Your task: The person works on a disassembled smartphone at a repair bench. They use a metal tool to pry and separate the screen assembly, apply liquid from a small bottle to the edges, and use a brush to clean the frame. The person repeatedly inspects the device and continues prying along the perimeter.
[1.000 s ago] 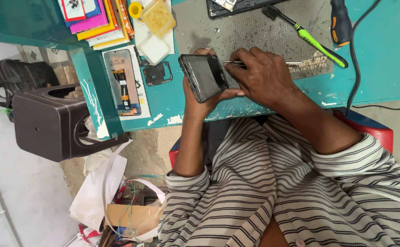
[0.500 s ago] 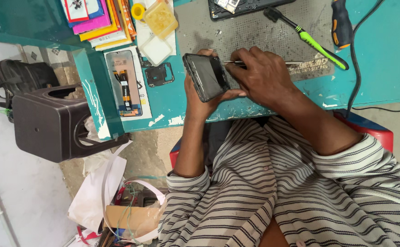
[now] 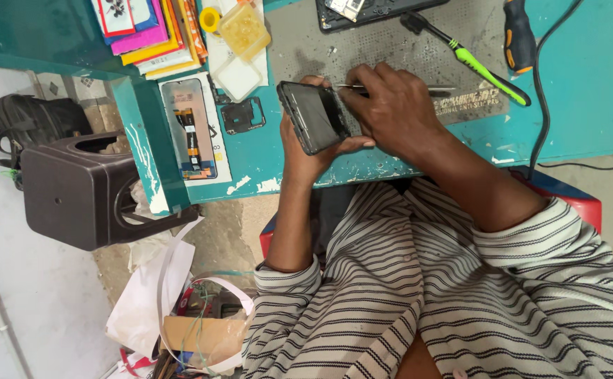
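So your left hand (image 3: 306, 151) has the dark phone (image 3: 315, 116) wrapped up in its grip, fingers pressed around the edges, tilted up on its side just over the near edge of the teal bench (image 3: 587, 105), roughly dead centre of the view. Your right hand (image 3: 394, 112) sits right against it at about 3 o'clock from the phone, grip pinched tight on a thin metal tool (image 3: 391, 88) that runs across the knuckles; can't tell exactly where its tip meets the phone since your fingers hide it. Behind your hands there's the grey work mat (image 3: 391, 49), with a green-handled screwdriver (image 3: 471, 60) lying at 2 o'clock from the phone and a black-and-orange tool handle (image 3: 518, 35) further out that way. At 9 o'clock from the phone you've got a small black frame piece (image 3: 242, 116), and past it an opened phone back (image 3: 189, 130) showing its insides, resting on white paper. Up at 11 o'clock there's a yellowish plastic box (image 3: 245, 29), a yellow tape roll (image 3: 210, 19) and a stack of colourful booklets (image 3: 149, 35). Down off the bench at 8 o'clock stands a dark brown plastic stool (image 3: 82, 189).
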Motion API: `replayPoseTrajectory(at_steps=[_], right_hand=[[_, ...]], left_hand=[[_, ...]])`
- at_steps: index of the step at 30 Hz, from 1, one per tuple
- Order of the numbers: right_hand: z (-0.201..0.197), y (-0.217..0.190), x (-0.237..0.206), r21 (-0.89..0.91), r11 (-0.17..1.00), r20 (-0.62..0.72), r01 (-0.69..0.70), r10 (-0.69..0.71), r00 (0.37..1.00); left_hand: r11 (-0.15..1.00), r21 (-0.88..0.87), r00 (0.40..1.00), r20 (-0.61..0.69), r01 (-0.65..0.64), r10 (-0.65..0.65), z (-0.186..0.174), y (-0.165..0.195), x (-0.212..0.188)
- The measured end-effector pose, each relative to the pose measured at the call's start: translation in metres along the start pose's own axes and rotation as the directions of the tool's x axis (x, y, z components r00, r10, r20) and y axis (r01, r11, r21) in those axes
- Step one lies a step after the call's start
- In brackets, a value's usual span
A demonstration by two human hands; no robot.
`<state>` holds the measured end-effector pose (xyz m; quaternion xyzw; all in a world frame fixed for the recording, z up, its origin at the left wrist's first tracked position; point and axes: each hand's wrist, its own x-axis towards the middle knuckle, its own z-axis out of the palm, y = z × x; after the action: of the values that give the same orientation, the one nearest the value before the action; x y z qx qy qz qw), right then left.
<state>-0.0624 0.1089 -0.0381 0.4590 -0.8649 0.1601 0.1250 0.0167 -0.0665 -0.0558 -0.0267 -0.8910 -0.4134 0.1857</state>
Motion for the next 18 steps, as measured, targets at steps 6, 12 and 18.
replayPoseTrajectory(at_steps=[6, 12, 18], right_hand=[[-0.003, -0.002, -0.006, 0.013, 1.000, 0.005, 0.015, -0.015, 1.000], [0.002, -0.001, -0.005, 0.025, 1.000, 0.001, 0.001, -0.001, 1.000], [0.004, 0.001, -0.005, 0.016, 1.000, -0.001, 0.006, -0.006, 1.000]], left_hand=[[0.999, 0.023, 0.999, -0.006, -0.041, 0.041, 0.000, -0.001, -0.001], [1.000, 0.017, 1.000, 0.002, -0.011, 0.011, -0.001, 0.000, 0.000], [1.000, -0.005, 1.000, 0.009, 0.009, -0.009, -0.001, 0.001, -0.001]])
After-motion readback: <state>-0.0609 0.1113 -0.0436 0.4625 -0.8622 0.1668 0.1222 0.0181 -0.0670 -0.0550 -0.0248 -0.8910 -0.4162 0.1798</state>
